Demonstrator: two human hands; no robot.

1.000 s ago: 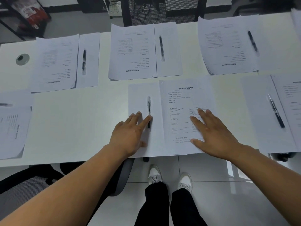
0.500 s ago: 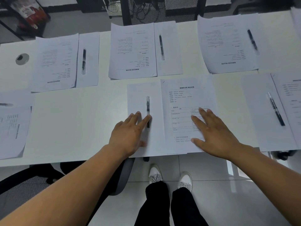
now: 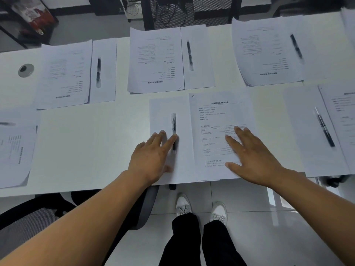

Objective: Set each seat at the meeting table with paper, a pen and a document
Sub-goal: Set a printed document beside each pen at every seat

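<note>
Neither hand is actually gripping anything here. Our left hand [image 3: 153, 158] lies flat with straight fingers on the blank paper [image 3: 167, 116], index finger right up against the pen [image 3: 174, 131], and our right hand [image 3: 253, 156] is spread flat on the printed document [image 3: 221, 112]. We'd guess that's just squaring things up: paper and document side by side at the near edge of the table [image 3: 86, 143], with the pen lying lengthwise on the blank sheet so it's easy to grab.

The other seats look done already. Three sets sit along the far side, like the middle far set [image 3: 157, 58], each with its own pen. There's another set to the right [image 3: 307, 131] and one at the left edge [image 3: 15, 150].

Nothing much in the way up top. A round cable port [image 3: 26, 70] sits in the far left of the table, well apart from the papers, and an office chair [image 3: 57, 214] is tucked under the edge beside our legs.
</note>
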